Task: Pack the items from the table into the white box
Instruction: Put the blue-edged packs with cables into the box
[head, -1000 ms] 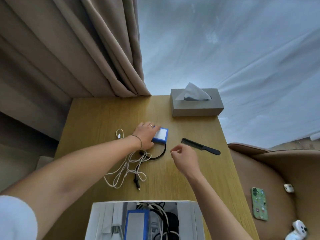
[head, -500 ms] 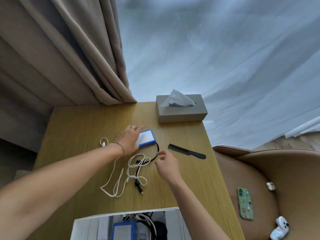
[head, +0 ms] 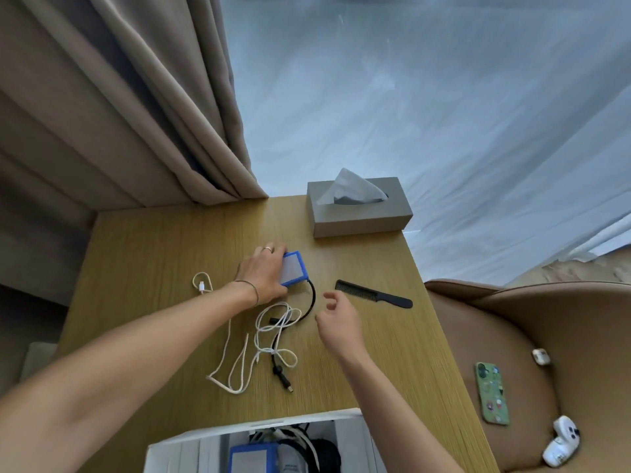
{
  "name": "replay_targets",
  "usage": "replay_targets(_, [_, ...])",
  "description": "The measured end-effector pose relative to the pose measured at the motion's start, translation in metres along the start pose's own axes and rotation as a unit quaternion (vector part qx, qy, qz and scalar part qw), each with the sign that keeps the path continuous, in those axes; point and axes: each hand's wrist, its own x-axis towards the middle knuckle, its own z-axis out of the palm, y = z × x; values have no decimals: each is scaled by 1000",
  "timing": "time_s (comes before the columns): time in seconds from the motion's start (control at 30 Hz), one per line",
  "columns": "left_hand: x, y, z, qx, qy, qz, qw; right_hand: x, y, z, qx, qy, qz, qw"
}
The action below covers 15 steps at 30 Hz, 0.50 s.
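A small flat device with a blue rim (head: 293,268) lies on the wooden table (head: 153,250). My left hand (head: 263,274) covers its left half and grips it by the edges. A black cable (head: 311,303) curves out from the device and crosses a loose white cable (head: 239,373). My right hand (head: 338,322) hovers just right of the black cable, fingers loosely curled, holding nothing. A black comb (head: 374,294) lies right of that hand. The white box (head: 191,445) stands at the near edge with a similar blue-rimmed item and cables inside.
A grey tissue box (head: 358,216) sits at the table's far right corner. A brown chair (head: 546,319) to the right holds a green phone (head: 491,392), a small white case (head: 541,356) and a white gadget (head: 561,442). Beige curtains (head: 119,114) hang at the back left.
My right hand has moved left toward the black cable and its pinched fingers have loosened. My left hand has stayed on the blue-rimmed device.
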Motion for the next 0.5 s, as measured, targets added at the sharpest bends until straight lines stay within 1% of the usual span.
replay_targets(0.07, [-12,1,-7,-28,46,9,998,0,-2,-3,-2,17,-25,1000])
replay_targets(0.1, [-18,3,-13,-38,68,10,997,0,-4,-3,2,15,-38,999])
replay_targets(0.2, [-34,9,-35,-53,122,3,991,-3,-15,-3,45,-24,-81,995])
replay_targets(0.3, [-51,13,-59,-78,166,-8,983,-8,-24,-5,86,-15,-122,989])
replay_targets(0.43, [-76,18,-86,-143,194,-53,969,-20,-35,-14,88,-3,-166,982])
replay_targets(0.5, [-88,22,-97,-198,204,-82,955,-28,-41,-18,74,3,-188,979])
